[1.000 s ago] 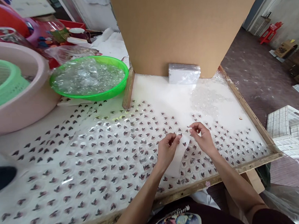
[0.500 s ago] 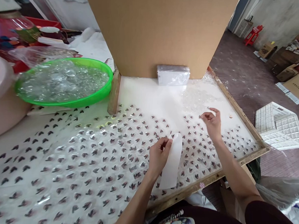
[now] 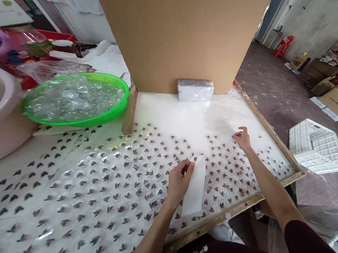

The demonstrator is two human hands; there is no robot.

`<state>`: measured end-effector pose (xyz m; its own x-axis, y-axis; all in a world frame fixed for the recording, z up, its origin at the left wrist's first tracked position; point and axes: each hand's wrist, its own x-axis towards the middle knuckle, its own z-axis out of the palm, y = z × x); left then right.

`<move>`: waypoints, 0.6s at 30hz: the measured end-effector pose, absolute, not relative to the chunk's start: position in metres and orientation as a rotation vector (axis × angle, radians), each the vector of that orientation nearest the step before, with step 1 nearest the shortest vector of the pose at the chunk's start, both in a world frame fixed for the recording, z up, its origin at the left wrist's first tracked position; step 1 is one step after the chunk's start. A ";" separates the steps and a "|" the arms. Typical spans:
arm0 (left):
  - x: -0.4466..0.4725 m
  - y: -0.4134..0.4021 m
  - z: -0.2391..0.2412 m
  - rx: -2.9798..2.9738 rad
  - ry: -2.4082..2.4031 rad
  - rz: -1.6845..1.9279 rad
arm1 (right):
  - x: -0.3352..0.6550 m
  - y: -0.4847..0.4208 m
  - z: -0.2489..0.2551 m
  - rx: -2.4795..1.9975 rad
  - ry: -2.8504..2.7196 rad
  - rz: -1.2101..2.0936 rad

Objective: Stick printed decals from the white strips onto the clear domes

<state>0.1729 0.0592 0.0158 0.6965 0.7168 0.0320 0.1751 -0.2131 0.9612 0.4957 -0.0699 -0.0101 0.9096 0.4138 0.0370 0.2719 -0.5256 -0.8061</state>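
My left hand (image 3: 179, 181) pinches the upper part of a white paper strip (image 3: 194, 191), which hangs over the rows of small dark items. To its right, my right hand (image 3: 242, 138) hovers at the edge of a patch of clear film pieces (image 3: 224, 113), thumb and forefinger brought together. Whatever is between those fingertips is too small or see-through to make out. Many small dark, two-pronged items (image 3: 121, 208), each apparently on a clear round piece, cover the white tabletop (image 3: 162, 108) in rows.
A wooden rim (image 3: 268, 126) edges the table. At the back, a plastic-wrapped white stack (image 3: 195, 91) leans by a tall cardboard sheet (image 3: 186, 37). On the left stand a green basin (image 3: 122, 106) of clear film and a pale tub (image 3: 11, 124). A white crate (image 3: 316, 148) lies on the floor.
My right hand has shifted slightly right, its thumb and forefinger still together. My left hand keeps the paper strip in nearly the same spot. The whole view has tilted a little.
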 end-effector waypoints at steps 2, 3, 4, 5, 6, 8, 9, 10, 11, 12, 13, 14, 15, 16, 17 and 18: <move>0.173 0.059 0.017 1.741 0.719 0.582 | 0.496 -0.068 -0.011 -2.186 -0.557 0.187; 0.173 0.059 0.017 1.739 0.723 0.582 | 0.496 -0.067 -0.012 -2.201 -0.592 0.180; 0.173 0.059 0.017 1.738 0.724 0.582 | 0.496 -0.067 -0.013 -2.218 -0.625 0.167; 0.173 0.059 0.017 1.738 0.724 0.581 | 0.496 -0.066 -0.013 -2.240 -0.652 0.146; 0.173 0.059 0.016 1.739 0.723 0.581 | 0.496 -0.066 -0.015 -2.267 -0.673 0.116; 0.172 0.059 0.015 1.738 0.721 0.581 | 0.497 -0.066 -0.017 -2.319 -0.694 0.041; 0.172 0.059 0.014 1.737 0.721 0.582 | 0.497 -0.066 -0.018 -2.337 -0.688 0.018; 0.172 0.059 0.014 1.734 0.722 0.585 | 0.498 -0.067 -0.020 -2.343 -0.678 0.018; 0.172 0.059 0.013 1.731 0.723 0.587 | 0.499 -0.068 -0.020 -2.341 -0.664 0.034; 0.172 0.059 0.013 1.729 0.724 0.589 | 0.501 -0.069 -0.021 -2.332 -0.644 0.047; 0.172 0.059 0.013 1.729 0.724 0.592 | 0.503 -0.070 -0.020 -2.323 -0.619 0.040; 0.172 0.059 0.013 1.730 0.723 0.595 | 0.506 -0.072 -0.019 -2.317 -0.589 0.011; 0.172 0.059 0.013 1.732 0.721 0.596 | 0.509 -0.073 -0.018 -2.315 -0.559 -0.028; 0.172 0.059 0.013 1.735 0.719 0.598 | 0.513 -0.073 -0.016 -2.314 -0.533 -0.064; 0.172 0.059 0.012 1.738 0.717 0.599 | 0.517 -0.074 -0.013 -2.314 -0.513 -0.075; 0.172 0.059 0.012 1.741 0.716 0.600 | 0.521 -0.073 -0.011 -2.312 -0.504 -0.053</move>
